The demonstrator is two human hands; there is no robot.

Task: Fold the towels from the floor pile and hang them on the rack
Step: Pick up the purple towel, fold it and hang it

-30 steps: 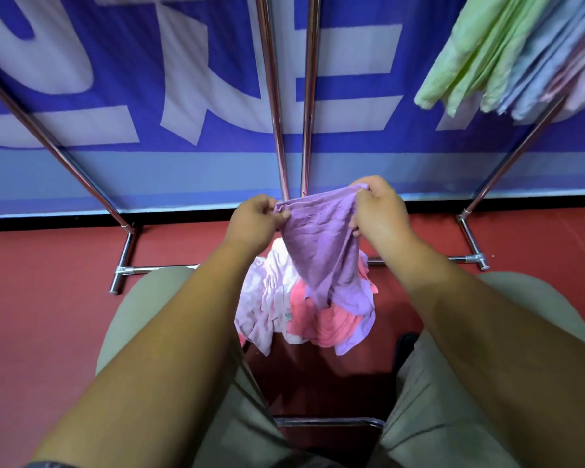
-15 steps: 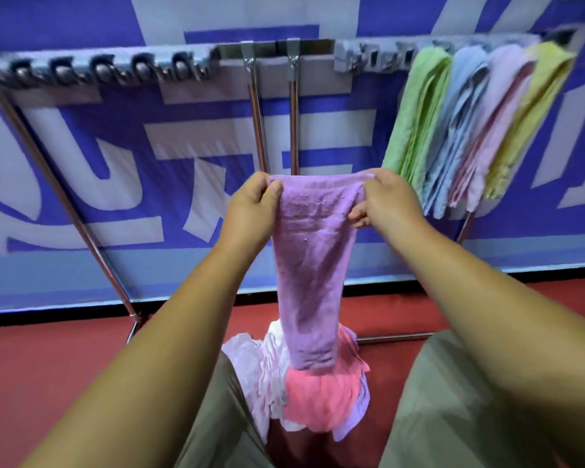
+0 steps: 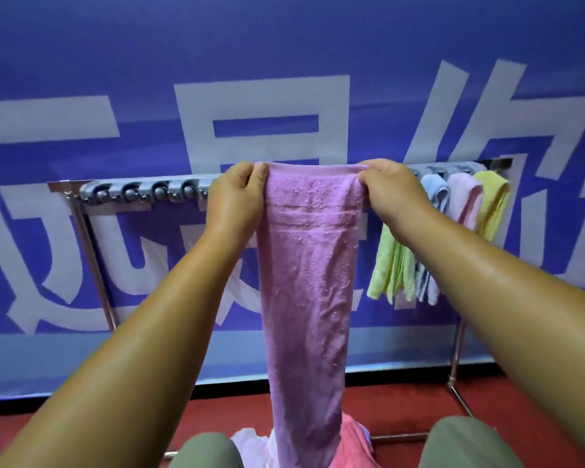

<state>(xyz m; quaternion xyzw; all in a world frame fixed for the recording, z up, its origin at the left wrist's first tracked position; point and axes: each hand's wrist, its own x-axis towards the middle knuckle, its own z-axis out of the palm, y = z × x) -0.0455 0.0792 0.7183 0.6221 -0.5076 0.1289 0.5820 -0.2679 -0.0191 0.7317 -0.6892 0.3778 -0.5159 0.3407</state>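
Blue banner cloth with huge white characters is filling the whole backdrop, and a strip of red floor is showing beneath it.

From the head view, the person is holding a long purple terry towel up in front of the silver metal rack with its row of grey clips. The left hand is pinching the top left corner, fingers curled round the hem. The right hand is gripping the top right corner the same way, so the top edge is stretching flat between them. The towel is hanging straight down in a narrow strip, its lower end dropping in front of the heap of pink and white towels on the floor. At the rack's right end, a green towel, a light blue towel, a pale pink towel and a yellow towel are hanging side by side.

That purple cloth is looking soft, light and floppy. It is likely to sag wherever nobody is holding it, so the corners seem the right places to grip. The banner characters are running off the edges and I am not making out any word. No label is showing on the towel.
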